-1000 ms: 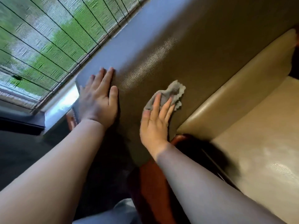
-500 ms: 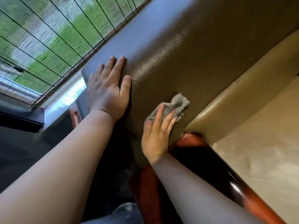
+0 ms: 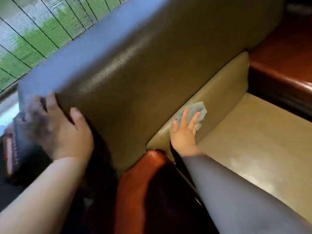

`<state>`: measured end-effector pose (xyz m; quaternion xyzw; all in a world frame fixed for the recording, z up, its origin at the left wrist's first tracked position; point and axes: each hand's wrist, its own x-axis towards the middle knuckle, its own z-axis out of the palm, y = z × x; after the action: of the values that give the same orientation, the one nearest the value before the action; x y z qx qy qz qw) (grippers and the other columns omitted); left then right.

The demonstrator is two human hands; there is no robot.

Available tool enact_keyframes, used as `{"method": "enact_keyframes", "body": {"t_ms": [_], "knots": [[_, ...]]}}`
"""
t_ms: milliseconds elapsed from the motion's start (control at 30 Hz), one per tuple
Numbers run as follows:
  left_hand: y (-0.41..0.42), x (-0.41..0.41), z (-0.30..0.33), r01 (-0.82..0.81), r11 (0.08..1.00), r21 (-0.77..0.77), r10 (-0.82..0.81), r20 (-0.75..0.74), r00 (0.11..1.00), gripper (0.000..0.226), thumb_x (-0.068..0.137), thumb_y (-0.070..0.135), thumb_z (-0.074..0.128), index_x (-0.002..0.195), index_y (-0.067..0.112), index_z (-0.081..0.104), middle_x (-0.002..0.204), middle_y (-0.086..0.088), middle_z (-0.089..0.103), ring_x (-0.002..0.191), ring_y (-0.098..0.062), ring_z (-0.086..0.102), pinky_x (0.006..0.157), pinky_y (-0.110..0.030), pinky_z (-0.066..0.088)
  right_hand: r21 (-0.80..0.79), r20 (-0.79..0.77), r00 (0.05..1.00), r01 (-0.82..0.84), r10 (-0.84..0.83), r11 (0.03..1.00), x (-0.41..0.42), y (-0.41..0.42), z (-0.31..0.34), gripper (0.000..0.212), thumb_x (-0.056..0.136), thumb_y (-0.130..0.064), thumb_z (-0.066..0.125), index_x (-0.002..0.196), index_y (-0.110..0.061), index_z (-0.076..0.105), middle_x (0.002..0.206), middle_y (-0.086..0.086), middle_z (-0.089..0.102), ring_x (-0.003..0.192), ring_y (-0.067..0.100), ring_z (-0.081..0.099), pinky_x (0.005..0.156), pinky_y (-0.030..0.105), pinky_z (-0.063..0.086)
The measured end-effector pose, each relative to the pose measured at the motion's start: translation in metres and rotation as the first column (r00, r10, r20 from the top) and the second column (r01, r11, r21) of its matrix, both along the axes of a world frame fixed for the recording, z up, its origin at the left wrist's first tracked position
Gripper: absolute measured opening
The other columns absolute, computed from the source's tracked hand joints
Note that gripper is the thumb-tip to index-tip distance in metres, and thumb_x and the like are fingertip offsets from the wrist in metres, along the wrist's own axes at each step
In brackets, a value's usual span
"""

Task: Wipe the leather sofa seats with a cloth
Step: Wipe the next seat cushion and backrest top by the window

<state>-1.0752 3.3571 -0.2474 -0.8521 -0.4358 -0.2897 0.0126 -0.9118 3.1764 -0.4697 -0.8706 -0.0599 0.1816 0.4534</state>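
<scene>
I am midway through the wiping: my right hand (image 3: 184, 132) lies flat, fingers straight and spread, pressing the grey cloth (image 3: 194, 112) onto the lighter rolled cushion (image 3: 219, 92) at the foot of the dark backrest (image 3: 143, 78), just above the seat (image 3: 253, 141). My left hand (image 3: 57, 129) braces on the backrest's end; it is blurred, but seems curled over the edge. Next, I judge, the cloth should sweep along the roll and down onto the seat with steady pressure.

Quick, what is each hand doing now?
Left hand: open, resting on the sofa backrest corner.
Right hand: open, fingers pressing the grey cloth.
</scene>
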Motion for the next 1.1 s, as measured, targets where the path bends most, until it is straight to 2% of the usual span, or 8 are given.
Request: {"method": "enact_keyframes", "body": {"t_ms": [67,167,367,533,633,800,1000,1100], "knots": [[-0.067,0.005,-0.052,0.206,0.977,-0.061,-0.212,-0.117,0.970,0.072,0.094,0.045,0.050,0.160,0.024,0.031,0.174,-0.015,0.012,0.160,-0.040,0.009,0.128,-0.061,0.003,0.037,0.011,1.000,0.023,-0.023,0.999,0.013,-0.012,-0.010,0.072,0.110,-0.044,0.034,0.165,-0.028,-0.009,0.168,0.020,-0.026,0.156,0.043,-0.015,0.128,0.054,0.000],[-0.141,0.011,-0.148,0.563,0.778,-0.279,-0.627,-0.410,0.663,0.065,0.092,0.042,0.056,0.155,0.028,0.043,0.173,-0.004,0.021,0.159,-0.035,0.021,0.127,-0.062,0.020,0.053,0.013,0.998,0.061,-0.061,0.997,0.034,-0.031,-0.026,0.073,0.110,-0.043,0.035,0.165,-0.026,-0.010,0.169,0.022,-0.020,0.158,0.042,-0.007,0.128,0.053,0.008],[-0.164,0.017,-0.244,0.450,0.751,-0.484,-0.642,-0.375,0.668,0.068,0.091,0.047,0.050,0.156,0.028,0.047,0.174,0.009,0.021,0.162,-0.019,0.013,0.128,-0.050,0.023,0.071,0.367,0.928,-0.101,0.068,0.992,0.060,-0.043,-0.039,0.060,0.108,-0.038,0.031,0.166,-0.033,0.016,0.172,0.009,-0.016,0.157,0.044,-0.007,0.126,0.047,0.009],[-0.162,0.021,-0.237,0.419,0.760,-0.497,-0.642,-0.470,0.606,0.072,0.090,0.049,0.049,0.160,0.036,0.038,0.173,0.006,0.020,0.162,-0.025,0.012,0.128,-0.046,0.016,-0.273,0.591,0.700,-0.295,0.402,0.916,0.036,-0.025,-0.055,0.064,0.106,-0.042,0.033,0.164,-0.024,0.017,0.172,0.014,-0.001,0.156,0.050,-0.009,0.127,0.061,0.000],[-0.162,0.018,-0.239,0.469,0.744,-0.476,-0.664,-0.445,0.601,0.071,0.088,0.046,0.053,0.156,0.026,0.049,0.171,-0.002,0.028,0.161,-0.029,0.017,0.126,-0.053,0.023,-0.123,0.683,0.706,-0.142,0.188,0.982,0.078,-0.039,-0.065,0.057,0.107,-0.036,0.034,0.156,-0.010,0.043,0.168,0.018,0.022,0.157,0.047,0.009,0.125,0.063,0.015],[-0.162,0.018,-0.245,0.482,0.757,-0.441,-0.650,-0.429,0.628,0.076,0.088,0.050,0.052,0.158,0.020,0.045,0.173,-0.002,0.027,0.159,-0.029,0.022,0.124,-0.058,0.024,0.124,0.233,0.942,0.220,-0.244,0.968,0.125,-0.051,-0.063,0.062,0.107,-0.029,0.024,0.164,-0.006,0.018,0.171,0.023,0.003,0.158,0.043,-0.002,0.127,0.056,-0.003],[-0.166,0.017,-0.251,0.507,0.738,-0.446,-0.654,-0.289,0.699,0.083,0.085,0.048,0.052,0.160,0.013,0.040,0.173,-0.003,0.026,0.162,-0.021,0.014,0.126,-0.056,0.017,0.103,0.072,0.992,-0.107,0.100,0.989,-0.029,-0.030,-0.086,0.076,0.100,-0.055,0.017,0.155,-0.028,-0.027,0.167,0.021,-0.028,0.151,0.029,-0.035,0.122,0.035,-0.025],[-0.167,0.016,-0.251,0.500,0.767,-0.403,-0.625,-0.295,0.722,0.085,0.084,0.044,0.053,0.161,0.012,0.037,0.173,-0.006,0.024,0.161,-0.024,0.015,0.127,-0.058,0.016,0.019,0.204,0.971,-0.131,0.124,0.991,-0.008,-0.040,-0.105,0.072,0.106,-0.046,0.020,0.164,-0.012,-0.006,0.166,0.032,-0.015,0.152,0.045,-0.026,0.124,0.049,-0.019]]}}
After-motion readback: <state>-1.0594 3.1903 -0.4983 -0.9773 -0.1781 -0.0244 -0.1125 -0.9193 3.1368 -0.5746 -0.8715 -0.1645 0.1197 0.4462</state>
